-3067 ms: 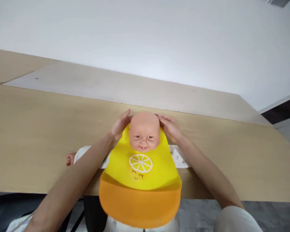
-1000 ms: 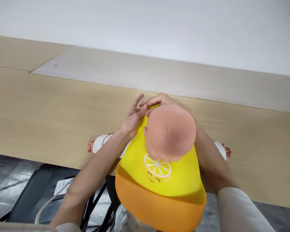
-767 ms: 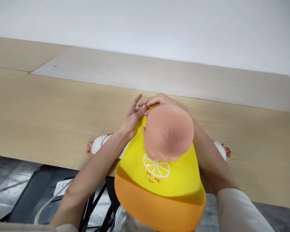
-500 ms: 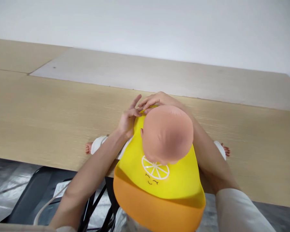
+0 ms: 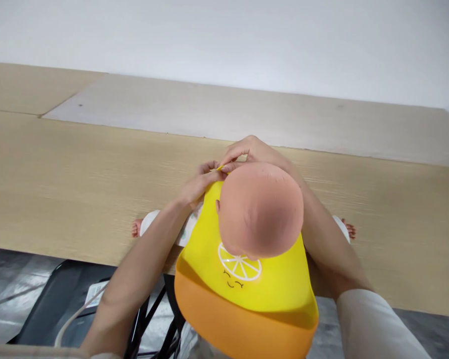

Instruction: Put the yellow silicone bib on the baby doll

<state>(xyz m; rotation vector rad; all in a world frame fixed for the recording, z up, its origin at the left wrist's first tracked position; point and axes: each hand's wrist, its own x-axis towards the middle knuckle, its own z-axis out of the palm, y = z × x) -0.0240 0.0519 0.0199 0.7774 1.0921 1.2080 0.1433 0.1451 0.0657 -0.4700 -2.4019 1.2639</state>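
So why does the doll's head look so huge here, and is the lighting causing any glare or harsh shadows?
In the head view, the doll's head looks oversized, probably because it sits closest to the lens, and the tabletop edges slant. The head view's light is soft, with sheen on the grey floor and a gentle shadow along the bib fold.

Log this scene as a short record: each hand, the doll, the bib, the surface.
left hand: fingertips at the yellow strap end behind the doll's head
right hand: fingers beside the same strap end, above the head
doll: baby doll, white outfit
bib: yellow and orange silicone bib, lemon-slice print, on the doll's front
surface: light wood table
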